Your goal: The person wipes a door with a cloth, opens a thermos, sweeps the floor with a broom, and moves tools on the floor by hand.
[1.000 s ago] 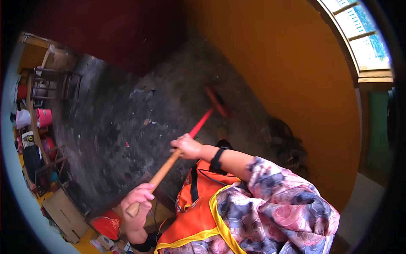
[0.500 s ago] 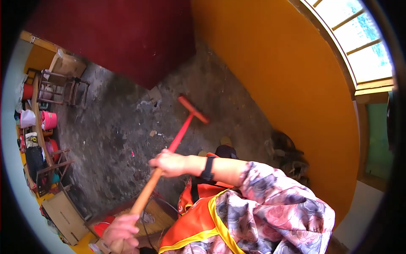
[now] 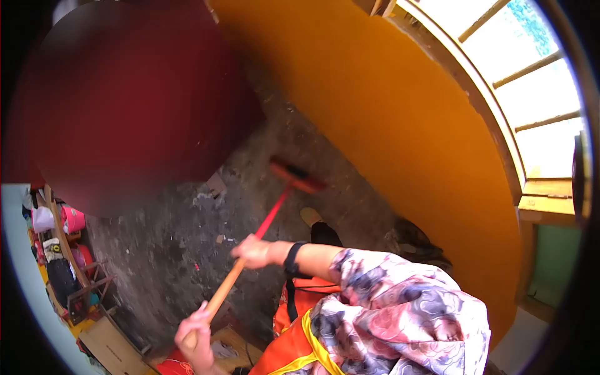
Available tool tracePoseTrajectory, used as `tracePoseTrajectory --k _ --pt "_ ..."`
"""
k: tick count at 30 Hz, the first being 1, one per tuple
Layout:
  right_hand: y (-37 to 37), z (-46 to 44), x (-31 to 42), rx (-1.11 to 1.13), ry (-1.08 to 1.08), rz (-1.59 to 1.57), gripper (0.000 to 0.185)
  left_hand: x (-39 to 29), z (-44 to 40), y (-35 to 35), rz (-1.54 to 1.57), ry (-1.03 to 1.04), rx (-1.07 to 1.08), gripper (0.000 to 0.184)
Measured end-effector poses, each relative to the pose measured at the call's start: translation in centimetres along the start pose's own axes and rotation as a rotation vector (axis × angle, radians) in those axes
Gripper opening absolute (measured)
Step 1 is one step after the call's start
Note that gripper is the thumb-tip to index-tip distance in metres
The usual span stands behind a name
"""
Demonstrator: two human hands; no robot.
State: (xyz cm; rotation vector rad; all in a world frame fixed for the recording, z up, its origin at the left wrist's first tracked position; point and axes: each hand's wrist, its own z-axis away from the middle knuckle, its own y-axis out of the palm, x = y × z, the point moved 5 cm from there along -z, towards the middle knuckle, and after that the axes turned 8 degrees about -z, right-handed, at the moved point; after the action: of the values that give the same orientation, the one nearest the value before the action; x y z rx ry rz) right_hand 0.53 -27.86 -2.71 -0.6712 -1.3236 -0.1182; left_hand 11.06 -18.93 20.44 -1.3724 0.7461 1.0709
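A broom or brush with a wooden handle, a red lower shaft and a wide red head stretches across the middle of the view, its head over the dark floor near the orange wall. My left hand is wrapped round the top end of the handle, low in the view. Farther down, where wood meets red shaft, my right hand grips it, with a black band on the wrist. Scraps of litter lie on the floor left of the head.
A large dark red panel fills the upper left, partly blurred. The orange wall runs down the right, with a dark pile at its foot. Pink bucket, shelf things and a cardboard box stand at left.
The broom head has moved from the far right, leftward, then slightly down and right. Both hands keep their grip. The view has shifted, the red panel covers more, and a foot now shows below the head.
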Motion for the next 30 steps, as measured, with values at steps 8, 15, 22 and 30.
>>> tracePoseTrajectory --k 8,15,22,30 --pt "-7.8 1.2 6.8 -0.028 -0.152 -0.134 0.016 -14.4 -3.6 4.1 -0.068 0.452 0.195 0.020" --pt "-18.5 10.4 2.7 -0.697 0.470 -0.132 0.019 -16.0 -7.2 9.6 -0.074 0.664 0.440 0.016" --pt "-18.4 13.7 4.0 -0.844 0.504 -1.836 0.009 -17.6 -7.4 19.7 -0.237 0.980 0.791 0.032" --pt "-25.4 9.4 -1.6 -0.719 0.359 -1.961 0.019 -13.8 -13.3 25.7 -0.641 0.972 0.672 0.023"
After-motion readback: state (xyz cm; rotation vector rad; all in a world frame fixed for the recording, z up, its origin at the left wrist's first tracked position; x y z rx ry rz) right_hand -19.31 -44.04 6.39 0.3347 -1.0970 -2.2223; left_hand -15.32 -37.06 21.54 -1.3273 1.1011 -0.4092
